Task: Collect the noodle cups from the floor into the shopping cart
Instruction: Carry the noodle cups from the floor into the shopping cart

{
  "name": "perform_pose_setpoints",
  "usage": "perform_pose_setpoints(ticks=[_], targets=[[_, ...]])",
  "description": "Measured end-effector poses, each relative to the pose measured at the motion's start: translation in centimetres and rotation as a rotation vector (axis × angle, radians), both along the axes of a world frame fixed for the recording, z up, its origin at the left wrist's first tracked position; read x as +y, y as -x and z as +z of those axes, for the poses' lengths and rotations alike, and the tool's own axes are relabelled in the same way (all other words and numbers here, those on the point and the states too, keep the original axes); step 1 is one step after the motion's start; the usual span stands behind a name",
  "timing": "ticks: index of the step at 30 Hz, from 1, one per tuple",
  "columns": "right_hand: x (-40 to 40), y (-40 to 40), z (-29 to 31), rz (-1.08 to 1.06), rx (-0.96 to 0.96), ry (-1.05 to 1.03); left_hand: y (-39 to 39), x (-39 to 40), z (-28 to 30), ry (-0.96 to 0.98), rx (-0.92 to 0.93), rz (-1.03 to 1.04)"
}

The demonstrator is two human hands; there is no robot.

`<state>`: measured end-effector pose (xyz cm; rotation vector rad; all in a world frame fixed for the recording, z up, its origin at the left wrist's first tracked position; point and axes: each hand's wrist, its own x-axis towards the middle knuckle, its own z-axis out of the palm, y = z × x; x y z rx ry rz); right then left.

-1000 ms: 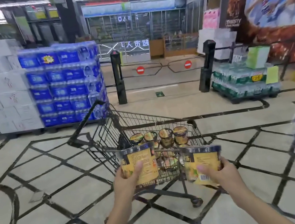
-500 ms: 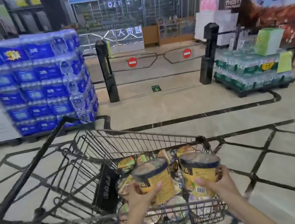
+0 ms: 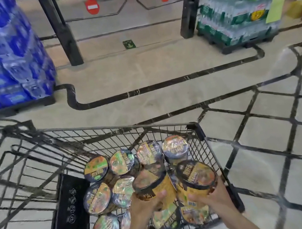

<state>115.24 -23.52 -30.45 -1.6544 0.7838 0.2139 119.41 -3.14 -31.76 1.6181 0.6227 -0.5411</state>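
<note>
Gripping one noodle cup each, left hand (image 3: 142,206) on the left cup (image 3: 154,184), right hand (image 3: 211,197) on the right cup (image 3: 195,177), both inside the shopping cart (image 3: 199,132), above cups (image 3: 96,168) already stacked there.

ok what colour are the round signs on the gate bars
Red with a white bar, on both round signs, clearest in the head view.

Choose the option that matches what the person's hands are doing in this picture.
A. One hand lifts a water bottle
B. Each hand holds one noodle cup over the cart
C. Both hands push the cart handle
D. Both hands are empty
B: the left hand grips one noodle cup and the right hand grips another cup, both above the cups lying in the shopping cart.
</note>
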Motion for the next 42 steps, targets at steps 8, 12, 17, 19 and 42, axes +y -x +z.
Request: perform_pose_setpoints(ticks=[8,12,17,19,42], targets=[[-1.4,-3.0,-4.5,0.083,0.045,0.027,-2.3,-1.5,-6.8,-0.004,0.052,-0.022],[-2.6,-4.4,-7.1,0.100,-0.009,0.022,-3.6,-2.6,-9.4,-0.004,0.036,-0.027],[-3.6,-5.8,-10.6,0.093,-0.018,-0.020,-4.2,-3.9,-11.1,0.096,0.045,0.050],[-3.8,-6.2,-12.3,0.133,0.000,0.008,-4.3,-4.0,-12.1,0.235,0.089,0.129],[-4.8,-6.3,-15.6,0.213,-0.020,0.044,-4.0,-4.0,-15.2,-0.099,0.002,0.042]])
